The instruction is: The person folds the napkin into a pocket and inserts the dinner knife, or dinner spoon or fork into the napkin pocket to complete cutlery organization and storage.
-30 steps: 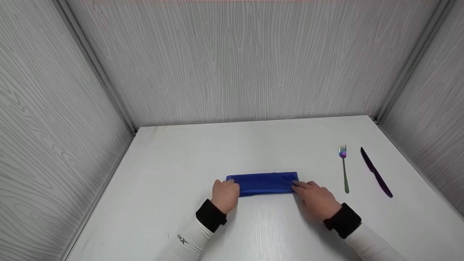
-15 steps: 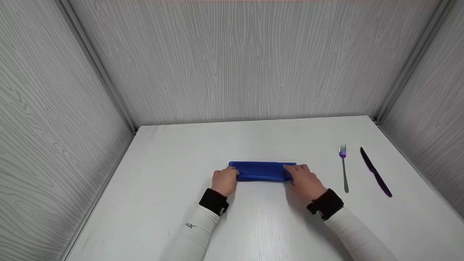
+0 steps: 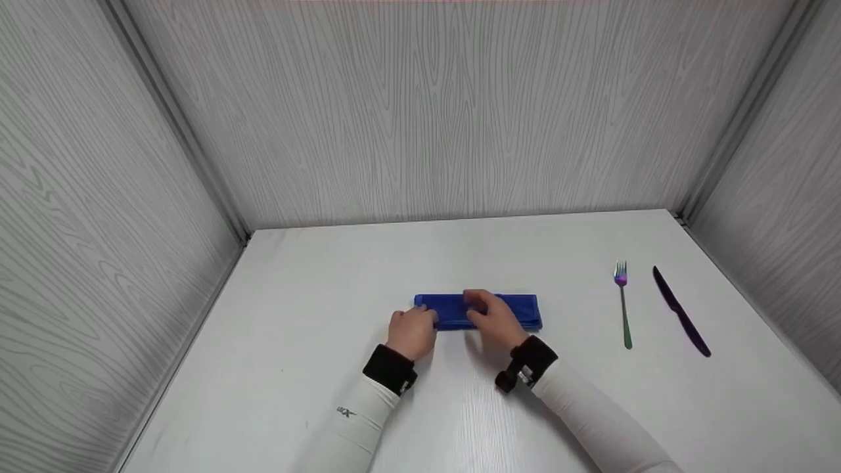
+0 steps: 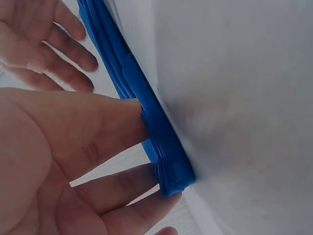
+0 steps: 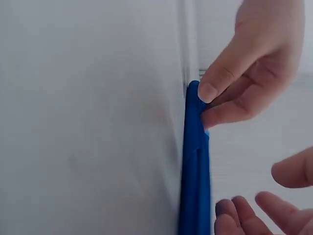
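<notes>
A folded blue cloth [image 3: 522,310] lies as a narrow strip on the table, its long side running left to right. At its left end my left hand [image 3: 412,332] pinches it, and the right wrist view shows thumb and fingertips of that left hand [image 5: 254,73] closed on the cloth [image 5: 193,181]. My right hand [image 3: 494,320] is over the middle of the strip with fingers loosely bent. Seen from the left wrist, the right hand [image 4: 44,46] has its fingers spread apart beside the cloth [image 4: 161,132], nothing between them.
To the right on the white table [image 3: 315,289] lie a shiny multicoloured fork [image 3: 623,305] and a dark purple knife [image 3: 681,312], roughly side by side, tips away from me. Grey wood-grain panels [image 3: 453,118] enclose the table at the back and both sides.
Both hands shifted the cloth a little away from me. My right hand then let go of its right end and moved left to the middle, while the left hand stayed at the left end.
</notes>
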{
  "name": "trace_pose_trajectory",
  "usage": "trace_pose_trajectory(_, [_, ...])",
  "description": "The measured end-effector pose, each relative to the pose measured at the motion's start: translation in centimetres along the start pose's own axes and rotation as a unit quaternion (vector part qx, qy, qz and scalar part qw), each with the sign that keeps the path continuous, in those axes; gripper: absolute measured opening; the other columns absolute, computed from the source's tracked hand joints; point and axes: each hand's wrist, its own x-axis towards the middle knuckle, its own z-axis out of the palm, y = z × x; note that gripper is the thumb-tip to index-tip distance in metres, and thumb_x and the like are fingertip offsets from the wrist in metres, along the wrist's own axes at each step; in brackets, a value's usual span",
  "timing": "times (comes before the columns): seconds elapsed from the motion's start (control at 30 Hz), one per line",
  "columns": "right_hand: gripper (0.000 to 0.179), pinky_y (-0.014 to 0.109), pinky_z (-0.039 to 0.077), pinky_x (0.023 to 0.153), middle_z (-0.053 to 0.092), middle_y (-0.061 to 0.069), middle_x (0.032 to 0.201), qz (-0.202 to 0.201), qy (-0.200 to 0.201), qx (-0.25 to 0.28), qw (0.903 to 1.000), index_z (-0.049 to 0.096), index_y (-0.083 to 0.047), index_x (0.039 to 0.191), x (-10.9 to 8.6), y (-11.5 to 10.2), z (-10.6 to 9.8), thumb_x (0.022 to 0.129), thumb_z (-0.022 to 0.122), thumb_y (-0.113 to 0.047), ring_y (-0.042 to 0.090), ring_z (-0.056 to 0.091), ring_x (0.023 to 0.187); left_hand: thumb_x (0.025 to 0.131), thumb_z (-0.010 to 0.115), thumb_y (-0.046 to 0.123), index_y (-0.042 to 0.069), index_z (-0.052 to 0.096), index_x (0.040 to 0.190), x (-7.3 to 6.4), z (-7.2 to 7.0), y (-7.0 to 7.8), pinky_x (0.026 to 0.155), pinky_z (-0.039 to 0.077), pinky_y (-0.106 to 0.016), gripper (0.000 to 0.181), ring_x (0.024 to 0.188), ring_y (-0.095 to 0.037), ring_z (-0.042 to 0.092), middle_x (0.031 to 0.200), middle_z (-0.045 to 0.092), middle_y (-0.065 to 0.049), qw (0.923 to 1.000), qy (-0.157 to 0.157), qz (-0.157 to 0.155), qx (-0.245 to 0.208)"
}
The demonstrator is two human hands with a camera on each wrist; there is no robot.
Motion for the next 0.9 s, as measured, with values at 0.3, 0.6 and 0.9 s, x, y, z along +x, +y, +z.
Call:
trace_pose_trajectory(0.3, [0.045, 0.034, 0.048, 0.105, 0.066, 0.026, 0.138, 0.117, 0.084, 0.100, 0.9845, 0.054, 0.009, 0.145, 0.9, 3.5, -4.8, 0.103, 0.057, -0.006, 0.032, 0.062, 0.129, 0.098, 0.072, 0.013, 0.012, 0.081, 0.117, -0.5, -0.5, 0.7, 0.099, 0.051, -0.054, 0.022, 0.127, -0.027, 0.068, 0.134, 0.073, -0.014, 0.9987, -0.034, -0.008, -0.036])
trace_pose_trajectory(0.6, [0.049, 0.045, 0.044, 0.116, 0.061, 0.030, 0.143, 0.139, 0.068, 0.118, 0.9808, 0.047, 0.015, 0.148, -0.3, 3.4, -7.3, 0.104, 0.055, -0.005, 0.027, 0.063, 0.128, 0.097, 0.068, 0.012, 0.016, 0.083, 0.112, -0.7, 0.0, 2.2, 0.087, 0.055, -0.049, 0.021, 0.118, -0.025, 0.073, 0.128, 0.075, -0.011, 0.9996, -0.023, 0.014, 0.004])
trace_pose_trajectory(0.9, [0.031, 0.053, 0.049, 0.104, 0.069, 0.024, 0.124, 0.019, 0.057, -0.109, 0.9922, 0.065, 0.006, 0.129, 0.7, 0.7, -4.6, 0.103, 0.057, -0.009, 0.039, 0.064, 0.116, 0.091, 0.072, 0.004, 0.014, 0.081, 0.081, 0.3, -0.3, 2.7, 0.079, 0.055, -0.045, 0.016, 0.078, -0.023, 0.075, 0.081, 0.079, -0.006, 0.9991, -0.007, 0.012, 0.040])
